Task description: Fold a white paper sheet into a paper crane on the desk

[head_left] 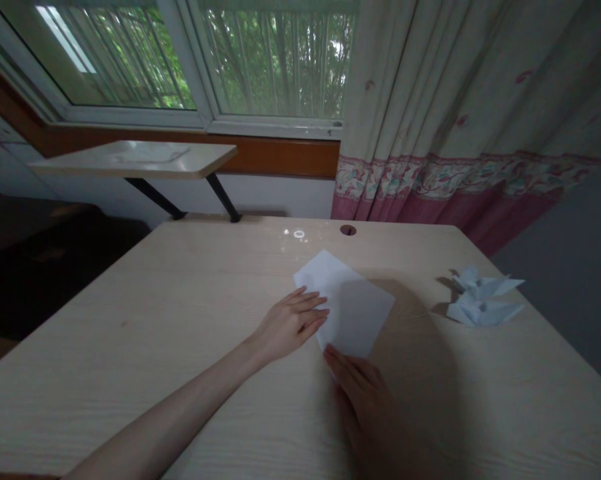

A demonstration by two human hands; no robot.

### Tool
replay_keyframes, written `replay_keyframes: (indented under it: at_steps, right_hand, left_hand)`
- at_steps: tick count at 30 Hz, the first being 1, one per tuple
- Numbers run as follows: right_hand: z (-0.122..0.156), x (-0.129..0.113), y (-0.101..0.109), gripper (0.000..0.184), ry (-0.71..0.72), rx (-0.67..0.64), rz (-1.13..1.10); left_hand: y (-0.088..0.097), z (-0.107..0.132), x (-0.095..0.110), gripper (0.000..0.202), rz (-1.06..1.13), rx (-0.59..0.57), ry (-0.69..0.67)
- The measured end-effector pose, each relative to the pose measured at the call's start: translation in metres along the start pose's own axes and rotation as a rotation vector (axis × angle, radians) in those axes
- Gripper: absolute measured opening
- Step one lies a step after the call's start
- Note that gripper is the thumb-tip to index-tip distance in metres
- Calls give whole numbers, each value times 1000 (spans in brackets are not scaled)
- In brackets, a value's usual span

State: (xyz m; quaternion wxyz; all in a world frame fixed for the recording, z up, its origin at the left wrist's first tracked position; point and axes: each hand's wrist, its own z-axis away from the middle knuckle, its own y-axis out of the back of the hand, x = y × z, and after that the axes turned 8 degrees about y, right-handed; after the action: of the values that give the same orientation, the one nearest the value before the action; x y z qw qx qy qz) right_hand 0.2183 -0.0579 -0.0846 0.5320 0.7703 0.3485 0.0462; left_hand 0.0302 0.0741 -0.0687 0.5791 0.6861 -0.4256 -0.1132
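Observation:
A white sheet of paper (353, 303) lies flat on the light wooden table (180, 320), turned like a diamond. My left hand (293, 320) rests on its left edge with the fingers stretched out flat and together. My right hand (365, 393) lies flat at the sheet's near corner, fingertips touching the paper. Neither hand grips anything.
Folded white paper figures (483, 300) sit near the table's right edge. A small round hole (348, 230) is in the table at the back. Behind stand a wall shelf (135, 159), a window and a floral curtain (460, 120).

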Motion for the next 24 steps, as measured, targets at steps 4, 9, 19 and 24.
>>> replay_keyframes:
  at_steps: [4, 9, 19, 24]
  right_hand:
    - [-2, 4, 4, 54, 20, -26, -5]
    - [-2, 9, 7, 47, -16, -22, -86]
    - [-3, 18, 8, 62, 18, -60, -70]
    - [2, 16, 5, 65, 24, -72, -1]
  left_hand:
    - [-4, -3, -2, 21, 75, -2, 36]
    - [-5, -3, 0, 20, 120, 13, 88]
    - [-9, 1, 4, 23, 160, 27, 146]
    - [-10, 1, 4, 22, 157, 35, 147]
